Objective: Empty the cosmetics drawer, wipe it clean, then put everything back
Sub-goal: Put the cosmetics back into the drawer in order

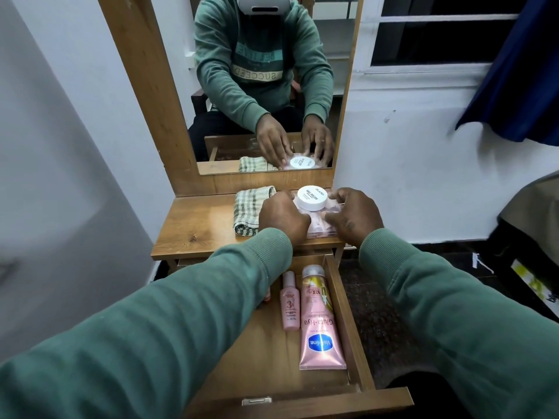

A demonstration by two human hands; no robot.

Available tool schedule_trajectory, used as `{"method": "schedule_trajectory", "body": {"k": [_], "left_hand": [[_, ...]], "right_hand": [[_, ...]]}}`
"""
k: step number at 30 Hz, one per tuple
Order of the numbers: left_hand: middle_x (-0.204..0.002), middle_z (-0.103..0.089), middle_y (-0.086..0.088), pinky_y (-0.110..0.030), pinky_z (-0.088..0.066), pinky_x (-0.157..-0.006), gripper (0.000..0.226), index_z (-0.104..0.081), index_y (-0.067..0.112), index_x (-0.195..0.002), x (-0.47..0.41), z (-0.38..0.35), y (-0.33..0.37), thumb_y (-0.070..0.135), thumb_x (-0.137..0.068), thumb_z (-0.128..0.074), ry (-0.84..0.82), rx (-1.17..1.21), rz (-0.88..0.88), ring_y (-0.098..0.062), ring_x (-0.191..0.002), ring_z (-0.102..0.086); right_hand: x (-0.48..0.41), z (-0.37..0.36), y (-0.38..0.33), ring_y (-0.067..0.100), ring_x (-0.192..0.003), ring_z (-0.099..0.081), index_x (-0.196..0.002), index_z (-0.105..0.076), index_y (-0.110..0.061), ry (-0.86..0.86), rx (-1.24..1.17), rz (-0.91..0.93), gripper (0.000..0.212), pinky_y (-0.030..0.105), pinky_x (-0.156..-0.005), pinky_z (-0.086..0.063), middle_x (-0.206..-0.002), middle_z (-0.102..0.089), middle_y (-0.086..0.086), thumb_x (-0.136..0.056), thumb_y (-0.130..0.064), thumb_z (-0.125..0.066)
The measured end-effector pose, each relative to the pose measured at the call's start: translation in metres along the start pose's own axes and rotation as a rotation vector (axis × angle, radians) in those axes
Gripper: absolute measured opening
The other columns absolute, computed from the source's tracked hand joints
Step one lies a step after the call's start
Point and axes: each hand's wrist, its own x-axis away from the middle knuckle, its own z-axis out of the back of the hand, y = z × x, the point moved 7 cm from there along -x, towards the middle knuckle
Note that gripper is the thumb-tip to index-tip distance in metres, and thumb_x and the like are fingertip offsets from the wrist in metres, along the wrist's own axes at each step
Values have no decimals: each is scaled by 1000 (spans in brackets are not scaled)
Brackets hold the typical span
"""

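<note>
Clear plastic forms the flat case (320, 229) of pink items, capped by a round white jar (311, 198) and held on the wooden bench (196, 228) by the left hand (282, 217) and right hand (352, 217), each grip clamped on one end. Emptying is judged part done: a rigid pink bottle (291, 306) and a glossy soft tube (320, 328) lie in the open drawer (341, 313). The woven checked cloth (249, 207) is folded beside the case, so wiping and refilling are judged left.

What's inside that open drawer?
In the drawer, a small pink bottle and a pink Vaseline tube lie side by side near its right wall. The left sleeve covers the drawer's left part, so anything there is hidden.
</note>
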Motion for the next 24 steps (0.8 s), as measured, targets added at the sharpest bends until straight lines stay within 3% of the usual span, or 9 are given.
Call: {"method": "schedule_trajectory", "body": {"k": [13,24], "left_hand": [[-134,-67,-6,-30,-50,-97,53,-62,15,-136,15,3,0,19,-86,-79,-27,12,-5,-25,-120,-63],[-136,-66,-7,-33,-50,-96,56,-58,15,-140,23,1,4,22,-87,-77,-50,10,-46,-26,-121,-62]], "right_hand": [[18,7,-1,29,-122,-62,-136,-64,-12,-4,-2,6,54,32,-98,-49,-142,-63,9,-86,-13,-82],[25,6,6,29,-119,-62,-129,-67,-14,45,17,3,56,42,-101,-54,-134,-63,11,-79,-28,-87]]}}
